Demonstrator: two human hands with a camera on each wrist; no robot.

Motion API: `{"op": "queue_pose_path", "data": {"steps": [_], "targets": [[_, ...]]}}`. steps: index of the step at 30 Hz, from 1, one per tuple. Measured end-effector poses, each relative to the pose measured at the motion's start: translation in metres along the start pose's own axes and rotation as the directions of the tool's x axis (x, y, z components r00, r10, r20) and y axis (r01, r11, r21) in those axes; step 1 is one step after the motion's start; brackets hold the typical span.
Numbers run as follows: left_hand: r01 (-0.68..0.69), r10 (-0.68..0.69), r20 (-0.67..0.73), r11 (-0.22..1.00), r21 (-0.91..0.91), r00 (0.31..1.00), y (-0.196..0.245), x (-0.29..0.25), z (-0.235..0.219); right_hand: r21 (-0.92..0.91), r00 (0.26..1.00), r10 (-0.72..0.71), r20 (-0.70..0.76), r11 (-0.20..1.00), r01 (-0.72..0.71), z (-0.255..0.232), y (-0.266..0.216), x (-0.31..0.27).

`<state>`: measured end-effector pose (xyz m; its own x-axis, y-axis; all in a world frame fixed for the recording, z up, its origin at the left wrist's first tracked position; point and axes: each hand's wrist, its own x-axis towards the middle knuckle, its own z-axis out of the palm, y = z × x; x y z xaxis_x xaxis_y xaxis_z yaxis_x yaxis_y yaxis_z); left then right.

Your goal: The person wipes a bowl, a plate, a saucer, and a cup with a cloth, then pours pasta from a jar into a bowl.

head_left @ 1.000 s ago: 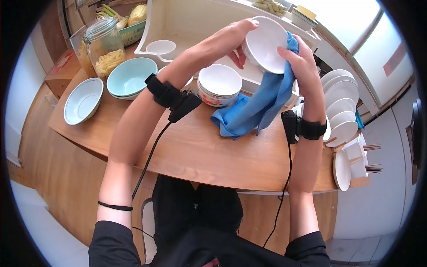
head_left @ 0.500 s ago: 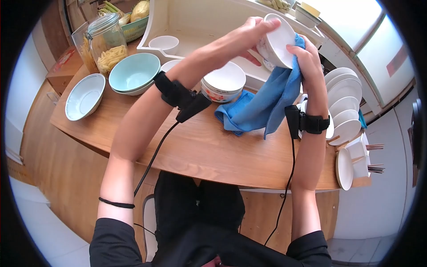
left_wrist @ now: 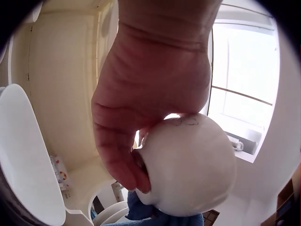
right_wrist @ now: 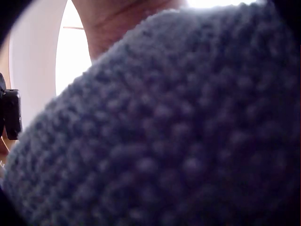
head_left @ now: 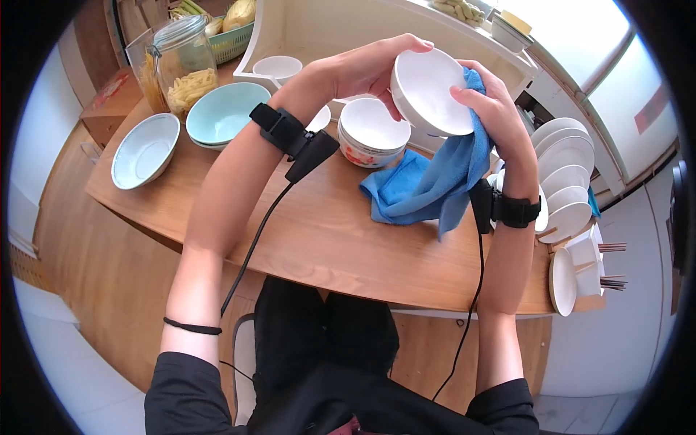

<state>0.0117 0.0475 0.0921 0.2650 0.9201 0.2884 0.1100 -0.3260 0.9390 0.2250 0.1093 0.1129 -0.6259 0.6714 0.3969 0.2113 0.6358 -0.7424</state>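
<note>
A white bowl (head_left: 429, 90) is held up in the air above the table, tilted with its inside toward the head camera. My left hand (head_left: 370, 71) grips its left side, fingers bent around the underside. In the left wrist view the bowl's pale outer wall (left_wrist: 190, 165) shows just below that hand. My right hand (head_left: 494, 112) holds a blue cloth (head_left: 431, 190) against the bowl's right edge, its thumb over the rim. The cloth drapes down to the tabletop and, in the right wrist view, its fuzzy weave (right_wrist: 164, 122) covers most of the picture.
Stacked white bowls (head_left: 373, 125) stand behind the cloth. Turquoise bowls (head_left: 226, 114), a blue-rimmed bowl (head_left: 145, 151) and a pasta jar (head_left: 190, 90) are at left. Upright plates (head_left: 569, 181) and a chopstick holder (head_left: 584, 257) line the right side. A cream open-fronted unit (head_left: 319, 32) is behind.
The bowl first went right and turned more side-on, then came back left and lower, its inside facing the head camera again. Both hands moved along with it, the cloth staying in the right.
</note>
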Motion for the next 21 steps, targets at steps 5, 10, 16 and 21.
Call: {"op": "queue_pose_path", "data": {"steps": [5,10,16,21], "targets": [[-0.006,0.006,-0.004,0.998,-0.061,1.0,-0.002,0.006,0.009,0.015,0.999,0.03,-0.032,0.999,-0.029,-0.004,0.005,0.003],[-0.172,0.168,-0.076,0.983,-0.057,0.983,-0.006,0.016,0.029,0.128,0.955,0.088,-0.282,0.99,-0.053,-0.015,0.017,0.009],[-0.229,0.26,-0.228,0.961,0.155,0.938,0.003,0.017,0.03,0.111,0.952,0.077,-0.296,0.993,-0.046,-0.017,0.019,0.011],[-0.131,0.14,-0.184,0.99,0.058,0.973,-0.001,0.009,0.009,0.023,0.996,-0.023,-0.088,0.999,0.025,-0.011,0.007,0.005]]}}
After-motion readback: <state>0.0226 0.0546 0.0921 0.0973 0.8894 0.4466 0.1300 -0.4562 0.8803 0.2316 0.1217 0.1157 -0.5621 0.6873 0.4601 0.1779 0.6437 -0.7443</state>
